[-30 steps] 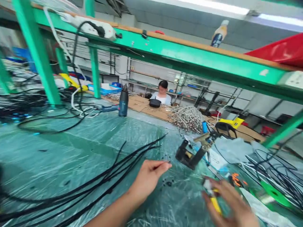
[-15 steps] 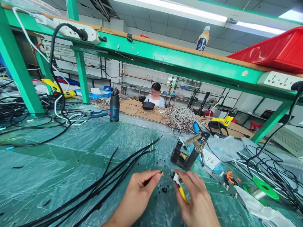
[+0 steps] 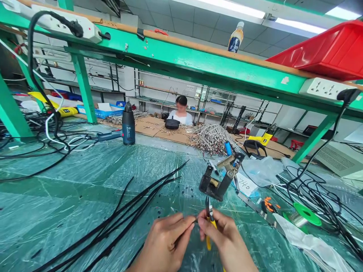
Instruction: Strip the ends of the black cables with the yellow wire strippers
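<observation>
Closest to my camera, both hands are up over the counter, forearms cut off by the lower edge. Left hand: grip pinched, thumb and forefinger on a thin dark piece, most of it covered by the fingers; I can't make out its ends. Right hand: grip wrapped around yellow-handled pliers, nose up, handles partly hidden behind the fingers. Right thumb tip sits just beside the dark piece; contact unclear to me.

To the left, loose black cables run out past the bottom edge. Just beyond the hands, a black bracket; right of it, a green spool. Farther back, a heat gun stands upright near a heap of pale wires, too tangled to separate. Past that, a person in white, lower body hidden. Red bin overhead, cut off at right.
</observation>
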Motion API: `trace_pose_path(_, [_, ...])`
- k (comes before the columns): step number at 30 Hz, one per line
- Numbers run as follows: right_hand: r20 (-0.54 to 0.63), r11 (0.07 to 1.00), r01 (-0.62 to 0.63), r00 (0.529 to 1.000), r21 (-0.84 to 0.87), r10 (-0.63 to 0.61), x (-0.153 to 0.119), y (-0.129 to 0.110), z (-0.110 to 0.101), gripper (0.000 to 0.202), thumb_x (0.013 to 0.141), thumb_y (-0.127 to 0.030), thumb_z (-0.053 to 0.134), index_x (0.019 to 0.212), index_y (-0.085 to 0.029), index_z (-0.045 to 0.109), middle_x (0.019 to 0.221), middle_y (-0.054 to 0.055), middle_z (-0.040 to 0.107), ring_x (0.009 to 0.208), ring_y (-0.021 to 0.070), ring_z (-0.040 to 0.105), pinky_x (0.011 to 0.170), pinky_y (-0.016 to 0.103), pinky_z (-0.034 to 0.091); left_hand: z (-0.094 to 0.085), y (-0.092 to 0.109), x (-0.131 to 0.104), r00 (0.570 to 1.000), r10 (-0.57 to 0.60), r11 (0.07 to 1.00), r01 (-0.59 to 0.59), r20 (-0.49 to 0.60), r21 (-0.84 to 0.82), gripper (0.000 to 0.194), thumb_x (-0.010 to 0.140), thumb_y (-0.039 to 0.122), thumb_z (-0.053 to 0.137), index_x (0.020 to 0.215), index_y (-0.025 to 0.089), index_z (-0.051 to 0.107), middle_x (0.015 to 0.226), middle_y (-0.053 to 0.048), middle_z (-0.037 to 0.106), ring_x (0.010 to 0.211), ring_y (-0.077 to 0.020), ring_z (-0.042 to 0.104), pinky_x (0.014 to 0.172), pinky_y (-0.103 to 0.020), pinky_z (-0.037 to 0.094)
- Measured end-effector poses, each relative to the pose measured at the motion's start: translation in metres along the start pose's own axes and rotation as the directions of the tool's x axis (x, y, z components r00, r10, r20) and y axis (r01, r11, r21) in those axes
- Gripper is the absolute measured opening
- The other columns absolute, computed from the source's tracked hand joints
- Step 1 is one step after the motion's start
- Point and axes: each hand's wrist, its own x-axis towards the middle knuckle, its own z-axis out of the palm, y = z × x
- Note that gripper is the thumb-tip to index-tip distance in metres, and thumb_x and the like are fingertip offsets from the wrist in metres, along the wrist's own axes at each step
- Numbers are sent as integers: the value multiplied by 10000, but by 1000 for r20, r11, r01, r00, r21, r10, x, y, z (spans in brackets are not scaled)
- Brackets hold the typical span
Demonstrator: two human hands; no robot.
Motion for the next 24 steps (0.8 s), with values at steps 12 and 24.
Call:
trace_pose_path(12, [-58, 970, -38, 998, -242, 24, 1, 21, -1, 359, 869, -506, 491, 690, -195, 506, 591, -28, 489, 566, 135, 456, 568, 257, 349, -7, 11, 12, 888, -419, 674, 445, 192, -590, 264, 861, 357, 580, 746, 186, 745, 579, 24, 510, 566, -112, 420, 572, -202, 362])
trace_pose_path(24, [-41, 587, 275, 884, -762, -466, -4, 36, 7, 84, 847, -207, 499, 908, -246, 543, 817, 35, 575, 768, 260, 530, 682, 398, 414, -6, 0, 11, 782, -591, 508, 551, 197, -662, 298, 780, 430, 664, 759, 148, 761, 504, 77, 208, 472, -71, 159, 398, -183, 169])
